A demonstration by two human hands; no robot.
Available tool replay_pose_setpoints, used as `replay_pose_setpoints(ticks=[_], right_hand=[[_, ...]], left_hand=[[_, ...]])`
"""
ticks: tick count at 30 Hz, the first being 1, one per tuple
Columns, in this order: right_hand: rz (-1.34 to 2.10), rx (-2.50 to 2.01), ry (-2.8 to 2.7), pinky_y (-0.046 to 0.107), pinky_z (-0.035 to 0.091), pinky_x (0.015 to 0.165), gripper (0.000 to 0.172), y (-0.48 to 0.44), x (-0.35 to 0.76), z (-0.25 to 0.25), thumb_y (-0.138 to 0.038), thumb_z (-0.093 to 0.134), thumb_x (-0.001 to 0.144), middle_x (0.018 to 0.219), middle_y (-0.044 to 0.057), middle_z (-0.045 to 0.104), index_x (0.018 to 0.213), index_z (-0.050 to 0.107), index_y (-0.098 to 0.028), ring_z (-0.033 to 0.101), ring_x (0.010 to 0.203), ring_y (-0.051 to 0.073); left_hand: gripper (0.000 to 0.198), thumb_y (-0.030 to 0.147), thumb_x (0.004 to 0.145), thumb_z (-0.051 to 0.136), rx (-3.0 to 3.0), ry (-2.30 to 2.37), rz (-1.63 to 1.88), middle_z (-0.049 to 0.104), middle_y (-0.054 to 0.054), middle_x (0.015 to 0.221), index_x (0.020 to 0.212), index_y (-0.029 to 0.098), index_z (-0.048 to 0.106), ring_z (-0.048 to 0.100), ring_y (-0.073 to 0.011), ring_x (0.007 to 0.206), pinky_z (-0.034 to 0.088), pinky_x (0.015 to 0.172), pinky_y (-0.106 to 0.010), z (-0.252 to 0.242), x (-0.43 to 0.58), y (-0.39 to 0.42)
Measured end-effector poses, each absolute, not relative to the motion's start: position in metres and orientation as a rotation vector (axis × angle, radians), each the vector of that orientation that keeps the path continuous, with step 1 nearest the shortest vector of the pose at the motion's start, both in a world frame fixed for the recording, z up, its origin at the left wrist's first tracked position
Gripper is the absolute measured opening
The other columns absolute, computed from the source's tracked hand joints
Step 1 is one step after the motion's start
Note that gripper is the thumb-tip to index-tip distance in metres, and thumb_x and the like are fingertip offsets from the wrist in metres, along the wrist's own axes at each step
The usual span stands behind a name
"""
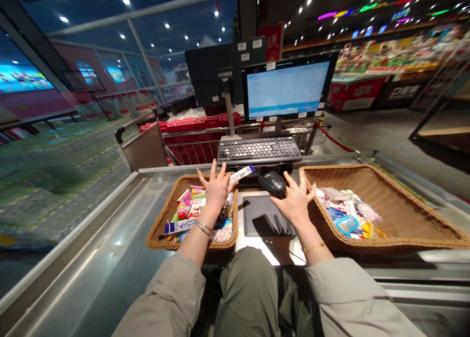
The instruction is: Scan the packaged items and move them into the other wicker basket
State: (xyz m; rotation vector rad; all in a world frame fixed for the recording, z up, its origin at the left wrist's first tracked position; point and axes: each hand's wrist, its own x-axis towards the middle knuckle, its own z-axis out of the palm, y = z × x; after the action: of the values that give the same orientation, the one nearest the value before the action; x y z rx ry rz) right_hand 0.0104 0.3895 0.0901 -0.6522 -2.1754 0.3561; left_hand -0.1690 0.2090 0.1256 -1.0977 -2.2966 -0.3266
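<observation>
White carton (pixel 241 174) in left hand (pixel 216 190), black scanner (pixel 272 183) under right hand (pixel 295 202)

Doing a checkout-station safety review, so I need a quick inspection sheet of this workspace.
surface: brushed stainless-steel checkout counter with a flat dark scanning pad
job's things: white-and-blue carton, black handheld scanner
clutter: small colourful packaged goods heaped in a brown woven wicker basket; more small packaged goods in a larger brown wicker basket
grippers: bare left hand, fingers spread, touching the carton; bare right hand, fingers spread, beside the scanner
cables: nothing clearly seen
surroundings: black keyboard, lit monitor, metal shopping trolley, bright shop displays
</observation>
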Motion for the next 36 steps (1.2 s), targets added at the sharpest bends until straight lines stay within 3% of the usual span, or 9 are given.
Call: replay_pose_setpoints(ticks=[36], right_hand=[[0.313,-0.545,-2.209,0.076,0.006,0.117,0.016,0.385,0.013,0.094,-0.034,0.068,0.076,0.136,0.007,0.069,0.085,0.077,-0.023,0.028,0.152,0.04]], left_hand=[[0.026,0.036,0.098,0.057,-1.167,-2.294,-0.435,0.045,-0.004,0.159,0.119,0.031,0.071,0.02,-0.0367,0.157,-0.017,0.115,-0.079,0.118,-0.142,0.245]])
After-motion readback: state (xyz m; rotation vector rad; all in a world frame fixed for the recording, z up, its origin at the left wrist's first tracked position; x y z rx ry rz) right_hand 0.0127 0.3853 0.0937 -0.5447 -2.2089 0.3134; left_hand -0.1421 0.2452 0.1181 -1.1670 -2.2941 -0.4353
